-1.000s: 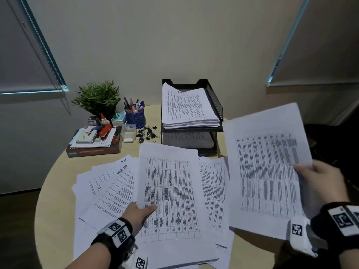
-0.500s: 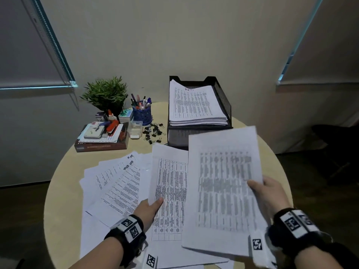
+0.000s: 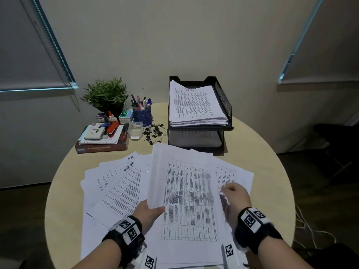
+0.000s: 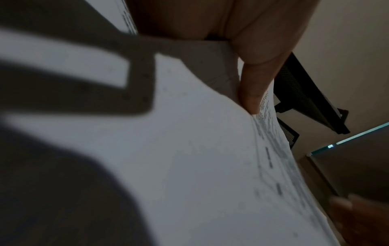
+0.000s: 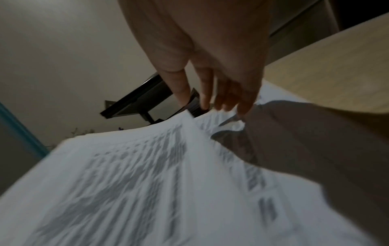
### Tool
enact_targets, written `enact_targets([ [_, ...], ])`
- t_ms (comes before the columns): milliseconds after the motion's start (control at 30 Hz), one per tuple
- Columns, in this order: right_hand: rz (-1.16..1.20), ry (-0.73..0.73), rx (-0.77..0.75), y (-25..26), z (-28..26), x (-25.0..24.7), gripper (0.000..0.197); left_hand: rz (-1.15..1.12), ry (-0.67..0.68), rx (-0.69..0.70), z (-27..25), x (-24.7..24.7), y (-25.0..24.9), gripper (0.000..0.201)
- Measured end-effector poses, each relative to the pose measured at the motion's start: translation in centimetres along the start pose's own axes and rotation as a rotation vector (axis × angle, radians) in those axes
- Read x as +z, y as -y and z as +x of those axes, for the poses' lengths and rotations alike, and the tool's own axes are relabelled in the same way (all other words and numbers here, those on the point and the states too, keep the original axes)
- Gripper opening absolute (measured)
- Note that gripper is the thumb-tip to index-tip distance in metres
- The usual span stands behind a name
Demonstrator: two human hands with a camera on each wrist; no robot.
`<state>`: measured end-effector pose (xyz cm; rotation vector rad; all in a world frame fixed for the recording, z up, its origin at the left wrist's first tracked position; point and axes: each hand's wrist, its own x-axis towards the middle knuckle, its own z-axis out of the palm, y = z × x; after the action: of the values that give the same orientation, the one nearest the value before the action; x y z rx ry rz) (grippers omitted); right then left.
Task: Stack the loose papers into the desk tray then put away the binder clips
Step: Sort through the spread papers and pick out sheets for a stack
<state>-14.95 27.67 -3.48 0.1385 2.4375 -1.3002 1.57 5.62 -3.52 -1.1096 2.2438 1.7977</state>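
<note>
Loose printed papers [image 3: 116, 183] lie fanned across the round table [image 3: 268, 171]. On top in the middle lies a table-printed sheet [image 3: 190, 200], its left edge curled upward. My left hand [image 3: 149, 210] pinches that left edge; its thumb [image 4: 250, 93] lies on the paper and the fingers are hidden beneath. My right hand [image 3: 234, 193] hovers at the sheet's right side with straight fingers [image 5: 210, 93] touching paper edges. The black mesh two-tier desk tray [image 3: 223, 94] stands at the back, with a paper stack [image 3: 196, 105] in its upper tier. Black binder clips [image 3: 154, 133] lie scattered left of the tray.
A small clear box [image 3: 136, 131] sits beside the clips. Behind it stand a blue pen cup [image 3: 142, 113] and a potted plant [image 3: 105, 94]. A book pile with a red stapler [image 3: 103, 144] fills the back left. A dark chair [image 3: 334, 136] stands to the right.
My right hand carried the printed sheet from the right over to the middle pile and released it. My left hand moved from pressing the pile to pinching the sheet's left edge.
</note>
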Motion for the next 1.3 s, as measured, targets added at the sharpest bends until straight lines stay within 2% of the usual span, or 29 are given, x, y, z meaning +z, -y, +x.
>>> enact_targets([
  [67, -0.236, -0.144, 0.106, -0.5, 1.3, -2.0, 0.038, -0.058, -0.044, -0.009, 0.2, -0.6, 0.4, 0.033],
  [133, -0.402, -0.194, 0.199, -1.1, 2.0, -3.6, 0.041, -0.078, -0.084, -0.033, 0.3, -1.2, 0.7, 0.032],
  [233, -0.565, -0.133, 0.228, -1.7, 2.6, -4.1, 0.044, -0.051, -0.106, -0.047, 0.6, -1.5, 1.4, 0.033],
  [333, -0.616, -0.095, 0.219, -1.2, 3.0, -3.5, 0.037, -0.049, -0.107, -0.059, 0.7, -1.3, 1.5, 0.029],
  [467, -0.671, -0.031, 0.215, -0.1, 3.3, -2.8, 0.016, -0.073, -0.109, -0.071, 0.6, -1.1, 1.2, 0.030],
  [567, -0.645, -0.033, 0.223, -0.3, 3.5, -2.6, 0.037, -0.091, -0.103, -0.070, 0.3, -1.0, 0.8, 0.033],
  [667, -0.605, -0.036, 0.256, -0.7, 3.7, -2.3, 0.044, -0.158, -0.082, -0.075, -0.4, -0.9, 0.0, 0.029],
  [833, -0.560, -0.067, 0.217, -0.7, 3.6, -2.2, 0.041, -0.179, -0.088, -0.055, -0.9, -0.7, -0.3, 0.037],
  [1000, -0.551, 0.017, 0.225, -0.4, 3.0, -2.4, 0.024, -0.216, -0.084, -0.060, -1.3, -0.8, -0.6, 0.040],
  [1100, -0.471, 0.012, 0.151, -0.5, 2.4, -2.9, 0.029, -0.217, -0.089, -0.053, -1.1, -0.9, -0.2, 0.041],
  [1200, -0.384, -0.152, 0.080, -0.6, 1.5, -4.7, 0.041, -0.222, -0.092, -0.062, -1.1, -0.9, -0.1, 0.039],
  [1300, -0.270, -0.393, 0.010, 0.4, 0.3, -6.7, 0.040, -0.222, -0.093, -0.067, -0.8, -0.9, 0.1, 0.041],
])
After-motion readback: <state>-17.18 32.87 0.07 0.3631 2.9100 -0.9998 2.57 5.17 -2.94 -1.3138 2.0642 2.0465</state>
